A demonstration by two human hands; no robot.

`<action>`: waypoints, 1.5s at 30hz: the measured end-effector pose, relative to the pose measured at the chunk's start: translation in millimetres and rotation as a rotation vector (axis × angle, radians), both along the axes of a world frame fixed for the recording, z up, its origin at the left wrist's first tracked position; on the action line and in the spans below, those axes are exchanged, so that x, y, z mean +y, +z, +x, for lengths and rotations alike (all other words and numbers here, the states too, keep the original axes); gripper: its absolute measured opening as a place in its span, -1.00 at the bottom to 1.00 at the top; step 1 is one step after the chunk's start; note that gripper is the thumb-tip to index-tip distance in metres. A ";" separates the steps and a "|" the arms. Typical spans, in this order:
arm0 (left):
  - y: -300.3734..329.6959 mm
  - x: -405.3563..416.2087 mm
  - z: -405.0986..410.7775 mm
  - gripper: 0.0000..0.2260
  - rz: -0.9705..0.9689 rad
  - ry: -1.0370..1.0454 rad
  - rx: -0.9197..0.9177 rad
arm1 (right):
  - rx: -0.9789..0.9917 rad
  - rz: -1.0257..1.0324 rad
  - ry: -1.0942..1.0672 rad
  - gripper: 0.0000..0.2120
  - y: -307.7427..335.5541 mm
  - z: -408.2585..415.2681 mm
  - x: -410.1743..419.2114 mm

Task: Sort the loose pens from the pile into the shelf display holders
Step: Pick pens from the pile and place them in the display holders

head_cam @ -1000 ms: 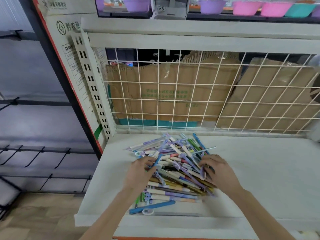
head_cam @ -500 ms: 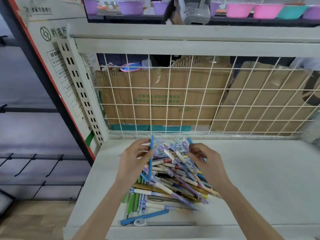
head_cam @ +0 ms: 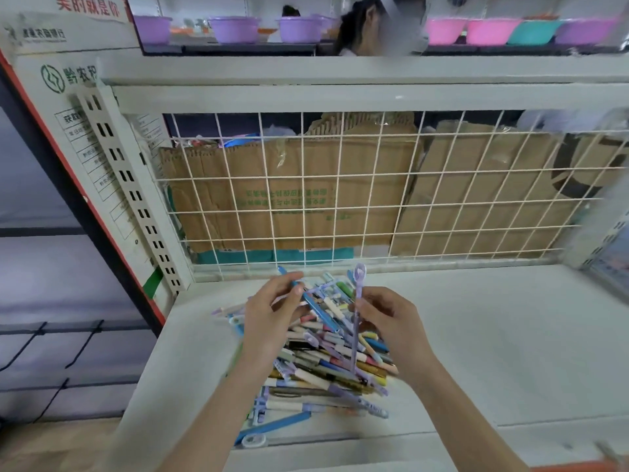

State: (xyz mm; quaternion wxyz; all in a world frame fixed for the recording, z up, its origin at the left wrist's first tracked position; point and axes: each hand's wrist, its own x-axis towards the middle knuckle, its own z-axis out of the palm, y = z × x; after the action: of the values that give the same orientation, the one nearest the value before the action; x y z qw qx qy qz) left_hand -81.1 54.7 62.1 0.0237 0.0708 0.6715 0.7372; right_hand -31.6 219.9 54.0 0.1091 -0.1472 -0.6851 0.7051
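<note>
A pile of loose pens [head_cam: 326,369] in purple, blue, gold and white lies on the white shelf [head_cam: 493,342]. My left hand [head_cam: 272,318] is raised over the pile's left side and pinches a blue pen [head_cam: 318,310] that slants down to the right. My right hand [head_cam: 391,321] hovers over the pile's right side and holds a thin purple pen [head_cam: 357,311] upright, its looped top pointing up. No display holders are in view.
A white wire grid [head_cam: 340,199] backs the shelf, with cardboard boxes [head_cam: 289,199] behind it. Coloured plastic bowls [head_cam: 235,28] and a person stand beyond the upper shelf. A perforated upright [head_cam: 126,185] is at the left. A blue pen [head_cam: 272,427] lies near the shelf's front edge.
Both hands rose from the pile, each lifting out a pen. The blue pen tilted from upright to slanting. The camera tilted up and moved closer.
</note>
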 end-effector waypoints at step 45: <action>-6.8 373.0 215.5 -0.90 -0.150 -0.885 -0.037 | 0.198 -0.082 -0.754 -0.94 3.7 284.7 285.5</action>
State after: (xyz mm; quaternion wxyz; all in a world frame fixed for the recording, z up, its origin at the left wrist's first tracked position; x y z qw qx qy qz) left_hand 134.4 427.7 55.3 0.3537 0.3362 0.6278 0.6064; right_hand 253.1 505.4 57.7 0.4202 -0.3242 -0.5404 0.6530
